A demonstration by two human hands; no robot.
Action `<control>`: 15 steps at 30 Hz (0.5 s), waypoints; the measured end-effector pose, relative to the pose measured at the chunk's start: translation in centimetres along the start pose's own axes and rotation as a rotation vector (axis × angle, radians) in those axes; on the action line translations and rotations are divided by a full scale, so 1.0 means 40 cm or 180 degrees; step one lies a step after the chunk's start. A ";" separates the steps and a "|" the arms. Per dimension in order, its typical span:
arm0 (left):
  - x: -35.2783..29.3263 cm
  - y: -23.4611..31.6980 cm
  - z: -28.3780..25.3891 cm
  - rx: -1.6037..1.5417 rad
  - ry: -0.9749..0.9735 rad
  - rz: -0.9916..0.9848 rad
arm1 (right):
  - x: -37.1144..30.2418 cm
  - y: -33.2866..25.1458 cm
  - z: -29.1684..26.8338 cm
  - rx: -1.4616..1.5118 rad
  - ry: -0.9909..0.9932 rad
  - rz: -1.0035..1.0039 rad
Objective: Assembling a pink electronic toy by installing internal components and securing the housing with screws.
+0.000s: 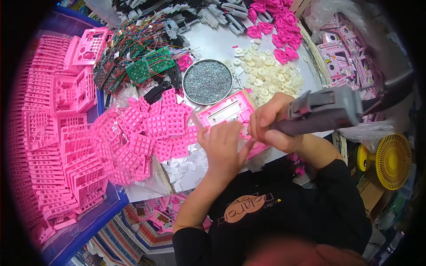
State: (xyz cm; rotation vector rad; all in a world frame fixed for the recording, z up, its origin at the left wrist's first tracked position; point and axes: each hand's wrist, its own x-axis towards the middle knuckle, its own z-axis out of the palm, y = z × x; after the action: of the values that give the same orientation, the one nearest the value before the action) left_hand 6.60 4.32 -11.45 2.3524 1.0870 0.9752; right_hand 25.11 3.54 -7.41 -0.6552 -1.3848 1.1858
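My right hand [277,122] is closed around the grip of a dark grey power screwdriver [321,108], whose body points out to the right. Under both hands lies a pink plastic casing [247,103] with a white part and a metal strip inside it. My left hand [222,144] holds the casing's near left side, fingers bent over its edge. The screwdriver's tip is hidden behind my hands. Just beyond the casing stands a round tin [183,84] full of small screws [207,81].
Pink button pads [166,122] are heaped left of the casing, with wired green circuit boards [144,66] behind. Cream round discs [268,77] and pink coiled parts [288,29] lie at the back right. A blue crate [108,206] of pink casings stands left; a yellow fan [392,162] right.
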 end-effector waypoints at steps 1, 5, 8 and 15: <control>0.006 0.009 0.001 0.0025 -0.0001 -0.0183 | -0.011 0.017 -0.005 -0.0081 0.0089 0.0026; -0.018 -0.052 0.023 -0.0027 -0.0488 0.0562 | -0.022 0.065 -0.018 -0.0301 0.0109 0.0131; -0.022 -0.064 0.035 0.0206 -0.0688 0.0813 | -0.029 0.078 -0.016 -0.0571 -0.0011 0.0290; -0.023 -0.063 0.036 0.0460 -0.0630 0.0861 | -0.046 0.102 -0.019 -0.1037 -0.0171 0.0315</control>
State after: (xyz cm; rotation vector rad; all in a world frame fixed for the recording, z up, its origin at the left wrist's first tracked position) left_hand 5.93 5.15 -14.30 2.6991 0.8027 0.7490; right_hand 25.21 3.47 -11.93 -0.9350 -1.6243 1.0694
